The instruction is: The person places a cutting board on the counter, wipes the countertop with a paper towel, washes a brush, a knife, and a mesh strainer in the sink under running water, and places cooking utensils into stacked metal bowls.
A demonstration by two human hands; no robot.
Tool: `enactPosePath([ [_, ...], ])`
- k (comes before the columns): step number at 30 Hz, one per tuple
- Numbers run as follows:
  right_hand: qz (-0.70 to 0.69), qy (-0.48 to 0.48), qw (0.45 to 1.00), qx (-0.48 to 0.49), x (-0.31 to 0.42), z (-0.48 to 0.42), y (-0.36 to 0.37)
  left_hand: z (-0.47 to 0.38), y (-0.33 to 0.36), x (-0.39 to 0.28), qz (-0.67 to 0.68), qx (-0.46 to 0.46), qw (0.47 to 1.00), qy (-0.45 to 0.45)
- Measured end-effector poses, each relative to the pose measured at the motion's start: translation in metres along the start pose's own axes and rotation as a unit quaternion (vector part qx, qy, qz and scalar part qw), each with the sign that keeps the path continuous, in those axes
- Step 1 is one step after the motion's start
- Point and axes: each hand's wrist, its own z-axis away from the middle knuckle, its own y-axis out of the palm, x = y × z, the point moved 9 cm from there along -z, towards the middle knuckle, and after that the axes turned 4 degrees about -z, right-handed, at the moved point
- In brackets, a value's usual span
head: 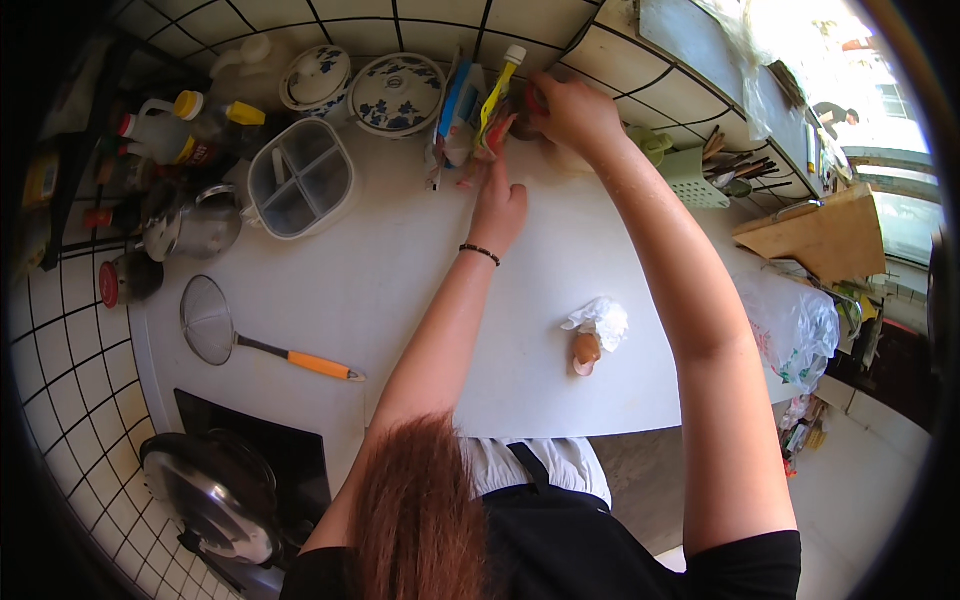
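Observation:
Both hands reach to the back of the white countertop [420, 300], near the tiled wall. My right hand [583, 112] grips the red lid of a jar [525, 124]; the hand covers most of it. My left hand [499, 206], with a dark beaded bracelet at the wrist, is at the lower end of a yellow spouted pouch [496, 97] with a white cap. Its fingertips are partly hidden there, so its grip is unclear. Between my forearms lie a crumpled white tissue [604, 319] and brown eggshell pieces [586, 352].
Blue-patterned lidded pots [397, 94] and a divided container [301, 180] stand at the back left. A mesh strainer [262, 345] lies left, above a lidded pan [210, 499] by a black hob. Right are a green utensil holder [694, 180], a wooden board [825, 232] and a plastic bag [795, 326].

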Motion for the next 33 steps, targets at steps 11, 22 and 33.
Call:
enactPosePath([
  [11, 0.015, -0.043, 0.998, -0.039, -0.008, 0.014, -0.003, -0.025, 0.013, -0.019, -0.045, -0.037, 0.997, 0.042],
  [22, 0.009, -0.033, 0.999, 0.011, -0.014, 0.017, 0.005, -0.019, 0.024, -0.022, -0.121, -0.052, 0.988, 0.081],
  [33, 0.134, -0.096, 0.985, -0.054, 0.003, 0.012, 0.008, 0.113, -0.094, -0.045, -0.052, -0.046, 0.991, -0.117],
])
